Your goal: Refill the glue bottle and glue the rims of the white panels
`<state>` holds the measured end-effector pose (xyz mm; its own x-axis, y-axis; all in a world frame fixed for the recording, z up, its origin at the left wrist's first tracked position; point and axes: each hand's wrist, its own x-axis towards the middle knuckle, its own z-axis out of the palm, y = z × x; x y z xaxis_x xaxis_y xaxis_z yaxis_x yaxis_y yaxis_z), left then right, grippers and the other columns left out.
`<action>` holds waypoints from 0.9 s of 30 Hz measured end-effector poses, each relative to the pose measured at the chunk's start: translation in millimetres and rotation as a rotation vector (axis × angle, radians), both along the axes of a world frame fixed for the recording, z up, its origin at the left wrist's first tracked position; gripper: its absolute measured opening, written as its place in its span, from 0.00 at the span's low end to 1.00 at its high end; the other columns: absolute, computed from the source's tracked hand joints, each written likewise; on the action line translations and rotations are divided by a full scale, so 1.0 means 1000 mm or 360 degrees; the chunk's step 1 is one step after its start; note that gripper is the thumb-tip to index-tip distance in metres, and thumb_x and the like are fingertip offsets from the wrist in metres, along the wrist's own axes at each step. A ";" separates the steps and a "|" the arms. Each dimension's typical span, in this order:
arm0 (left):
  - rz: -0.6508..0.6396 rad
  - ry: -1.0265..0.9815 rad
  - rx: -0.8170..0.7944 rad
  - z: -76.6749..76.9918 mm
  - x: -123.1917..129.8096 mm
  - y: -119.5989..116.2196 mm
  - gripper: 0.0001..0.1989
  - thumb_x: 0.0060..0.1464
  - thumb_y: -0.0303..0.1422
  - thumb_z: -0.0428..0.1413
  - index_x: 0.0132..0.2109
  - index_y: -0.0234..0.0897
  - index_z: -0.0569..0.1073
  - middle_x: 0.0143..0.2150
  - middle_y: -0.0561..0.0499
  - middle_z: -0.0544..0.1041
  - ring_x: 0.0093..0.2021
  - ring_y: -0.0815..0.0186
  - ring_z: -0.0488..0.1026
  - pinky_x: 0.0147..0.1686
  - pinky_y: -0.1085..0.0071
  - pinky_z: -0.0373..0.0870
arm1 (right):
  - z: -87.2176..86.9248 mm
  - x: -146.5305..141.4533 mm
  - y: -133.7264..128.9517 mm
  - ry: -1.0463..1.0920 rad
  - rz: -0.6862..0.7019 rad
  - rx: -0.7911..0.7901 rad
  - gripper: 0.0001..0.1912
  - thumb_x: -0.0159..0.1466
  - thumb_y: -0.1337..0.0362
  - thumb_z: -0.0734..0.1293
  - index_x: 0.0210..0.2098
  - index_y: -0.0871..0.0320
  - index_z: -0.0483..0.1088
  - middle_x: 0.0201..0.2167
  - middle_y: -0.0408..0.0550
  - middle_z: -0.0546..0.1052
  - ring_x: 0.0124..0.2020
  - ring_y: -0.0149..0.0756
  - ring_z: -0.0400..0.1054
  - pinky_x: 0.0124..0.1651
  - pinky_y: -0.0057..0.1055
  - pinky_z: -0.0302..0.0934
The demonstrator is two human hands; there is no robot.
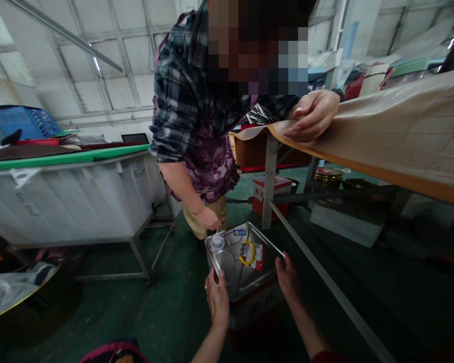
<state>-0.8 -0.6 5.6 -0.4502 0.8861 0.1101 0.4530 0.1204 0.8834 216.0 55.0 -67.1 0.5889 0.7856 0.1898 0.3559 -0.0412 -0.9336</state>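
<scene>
A square metal can (232, 275) with a silver top stands low in front of me. On its top are a white plastic cap (217, 243) at the far left corner, a yellow handle (247, 253) and printed labels. My left hand (217, 297) grips the near left edge, fingers along the rim. At the right edge, my right hand (287, 275) holds the rim with its fingers bent round it. A co-worker's hand (209, 220) reaches to the cap; its fingertips are close together there. The can's lower part lies in shadow.
The co-worker (189, 101) leans over the can, the other hand (314, 116) by the covered table (401, 121). At left stands a large white bin (79, 201) on a metal frame. A red and white box (274, 189) sits under the table, beside a metal bar (325, 277).
</scene>
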 end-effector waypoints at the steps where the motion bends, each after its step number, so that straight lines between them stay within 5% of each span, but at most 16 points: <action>1: -0.0001 0.0001 0.0000 0.001 0.000 0.000 0.27 0.57 0.40 0.42 0.56 0.24 0.66 0.54 0.34 0.69 0.56 0.55 0.64 0.56 0.64 0.59 | 0.001 0.000 0.000 0.0001 -0.0003 -0.0002 0.22 0.64 0.57 0.61 0.56 0.57 0.60 0.54 0.53 0.66 0.54 0.45 0.62 0.55 0.52 0.57; 27: -0.0029 0.0064 0.0149 -0.007 -0.004 -0.001 0.29 0.56 0.44 0.45 0.54 0.24 0.69 0.51 0.33 0.72 0.54 0.53 0.67 0.55 0.60 0.61 | 0.010 -0.004 -0.004 0.0024 -0.0002 -0.0003 0.21 0.64 0.57 0.62 0.55 0.57 0.61 0.55 0.53 0.65 0.55 0.45 0.61 0.55 0.52 0.57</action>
<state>-5.2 -1.4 -0.9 -0.4275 0.8792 0.2102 0.4894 0.0296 0.8716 212.2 51.4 -57.4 0.5928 0.7851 0.1795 0.3415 -0.0432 -0.9389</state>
